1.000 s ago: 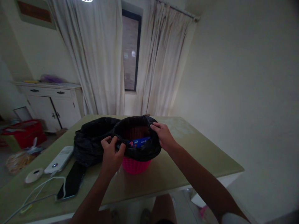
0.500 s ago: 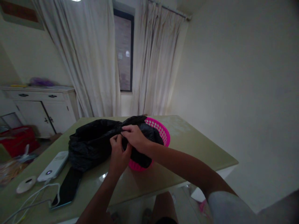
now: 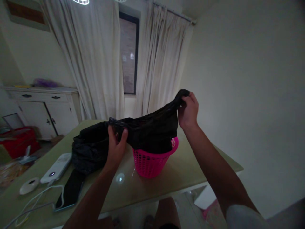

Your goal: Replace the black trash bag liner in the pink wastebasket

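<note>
A black plastic bag (image 3: 152, 130) is stretched between my two hands above a pink perforated basket (image 3: 150, 163). My right hand (image 3: 189, 109) pinches its raised right end, higher than the basket rim. Lower and to the left, my left hand (image 3: 116, 141) grips the gathered part between thumb and fingers. The lower folds of the bag hang into the basket's mouth and hide most of its opening. More bunched black plastic (image 3: 90, 149) lies on the table left of my left hand; whether it is one piece with the stretched bag, I cannot tell.
On the left of the greenish table (image 3: 190, 171) lie a white power bank (image 3: 56, 167), a dark phone (image 3: 71, 190), a round white object (image 3: 29, 185) and looped cables (image 3: 39, 197). Behind stand a white cabinet (image 3: 40, 108) and curtains (image 3: 95, 63). A wall (image 3: 250, 79) borders the right.
My hands were close together on the bunched plastic. My right hand has moved up and right, pulling the bag out wide; the basket now stands more upright and shows its front side.
</note>
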### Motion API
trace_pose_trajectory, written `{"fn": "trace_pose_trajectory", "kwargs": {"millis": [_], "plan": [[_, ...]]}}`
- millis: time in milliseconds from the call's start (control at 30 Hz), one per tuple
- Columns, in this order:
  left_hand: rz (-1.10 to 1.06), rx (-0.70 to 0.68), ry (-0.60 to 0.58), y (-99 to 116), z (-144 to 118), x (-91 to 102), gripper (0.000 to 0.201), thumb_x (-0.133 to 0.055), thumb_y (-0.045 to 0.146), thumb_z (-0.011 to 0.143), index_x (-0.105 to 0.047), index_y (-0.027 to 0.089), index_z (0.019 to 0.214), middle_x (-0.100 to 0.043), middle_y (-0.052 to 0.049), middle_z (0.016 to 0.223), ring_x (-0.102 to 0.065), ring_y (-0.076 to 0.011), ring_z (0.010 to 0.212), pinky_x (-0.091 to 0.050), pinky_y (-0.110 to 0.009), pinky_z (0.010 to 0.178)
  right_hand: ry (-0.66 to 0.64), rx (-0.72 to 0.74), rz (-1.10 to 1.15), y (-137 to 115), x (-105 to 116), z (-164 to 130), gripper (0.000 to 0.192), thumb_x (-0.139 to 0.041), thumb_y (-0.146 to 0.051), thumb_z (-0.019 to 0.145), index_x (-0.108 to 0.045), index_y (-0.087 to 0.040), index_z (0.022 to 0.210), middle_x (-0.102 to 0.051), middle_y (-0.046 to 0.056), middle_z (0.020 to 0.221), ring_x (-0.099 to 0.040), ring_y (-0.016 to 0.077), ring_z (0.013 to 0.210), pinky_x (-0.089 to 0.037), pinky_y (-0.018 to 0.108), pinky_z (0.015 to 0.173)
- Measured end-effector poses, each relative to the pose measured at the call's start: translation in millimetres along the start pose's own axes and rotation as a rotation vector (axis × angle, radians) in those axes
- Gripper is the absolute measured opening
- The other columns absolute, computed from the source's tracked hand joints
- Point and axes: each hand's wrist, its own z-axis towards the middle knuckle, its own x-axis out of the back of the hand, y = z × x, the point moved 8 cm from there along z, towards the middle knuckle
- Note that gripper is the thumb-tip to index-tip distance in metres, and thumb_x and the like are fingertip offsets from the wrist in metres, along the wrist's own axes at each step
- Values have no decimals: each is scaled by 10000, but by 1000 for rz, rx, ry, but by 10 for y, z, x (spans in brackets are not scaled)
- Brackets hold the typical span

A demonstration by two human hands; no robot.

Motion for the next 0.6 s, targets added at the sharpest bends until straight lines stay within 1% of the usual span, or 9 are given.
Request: {"fn": "trace_pose_trajectory", "kwargs": {"millis": [133, 200, 267, 333, 367, 400, 467, 533, 600], "plan": [[-475, -22, 44, 383, 369, -150, 663, -850, 430, 913, -499, 361, 1470, -716, -66, 1379, -715, -229, 1309, -585, -420, 1138, 168, -35, -67, 141, 762, 78, 398, -634, -348, 679, -345, -263, 939, -505, 1, 912, -537, 163, 846, -470, 303, 735], [-623, -60, 38, 588, 526, -212, 572, -906, 371, 844, -560, 333, 1299, -770, -44, 1290, -764, -226, 1212, -632, -400, 1060, 237, -125, -151, 265, 1078, 80, 415, -616, -322, 666, -351, -265, 981, -528, 14, 939, -562, 182, 877, -489, 345, 786], [-692, -87, 12, 752, 617, -249, 504, -933, 333, 798, -563, 302, 1140, -814, -27, 1187, -803, -222, 1087, -665, -389, 989, 406, -180, -257, 280, 1381, 21, 475, -638, -272, 645, -397, -263, 1054, -573, 40, 1005, -581, 203, 925, -500, 393, 859], [-701, -90, -10, 852, 625, -265, 492, -940, 299, 782, -541, 290, 1070, -837, -16, 1093, -821, -216, 964, -687, -383, 925, 578, -42, -375, 43, 1528, -109, 557, -701, -247, 655, -460, -252, 1157, -608, 92, 1155, -596, 229, 1024, -499, 435, 958], [-691, -90, -13, 884, 597, -267, 501, -940, 279, 780, -530, 290, 1067, -842, -11, 1054, -823, -214, 915, -695, -381, 892, 592, 98, -440, -148, 1475, -191, 569, -734, -273, 696, -491, -246, 1209, -606, 116, 1247, -600, 245, 1093, -493, 454, 1011], [-672, -89, -22, 913, 550, -276, 514, -938, 262, 782, -522, 292, 1083, -844, -6, 1023, -825, -214, 886, -700, -380, 868, 522, 253, -507, -343, 1316, -280, 570, -754, -329, 758, -520, -243, 1271, -589, 132, 1347, -596, 263, 1177, -484, 474, 1063], [-615, -77, -83, 974, 414, -340, 553, -933, 246, 795, -518, 301, 1157, -842, 0, 983, -832, -223, 883, -704, -384, 850, 133, 457, -636, -570, 728, -481, 564, -718, -488, 907, -560, -268, 1402, -558, 125, 1496, -566, 305, 1347, -458, 527, 1145], [-553, -56, -198, 1053, 253, -439, 622, -933, 267, 808, -541, 304, 1289, -835, -6, 972, -838, -241, 930, -705, -400, 874, -429, 422, -701, -450, 20, -769, 800, -838, -556, 851, -532, -298, 1544, -553, 131, 1566, -526, 358, 1449, -441, 553, 1189], [-516, -60, -287, 1136, 126, -465, 726, -937, 302, 811, -567, 301, 1435, -823, -17, 966, -837, -263, 988, -701, -425, 923, -860, 353, -731, -194, -498, -1094, 898, -941, -528, 775, -567, -308, 1562, -627, 126, 1507, -559, 373, 1429, -432, 534, 1204]]}}
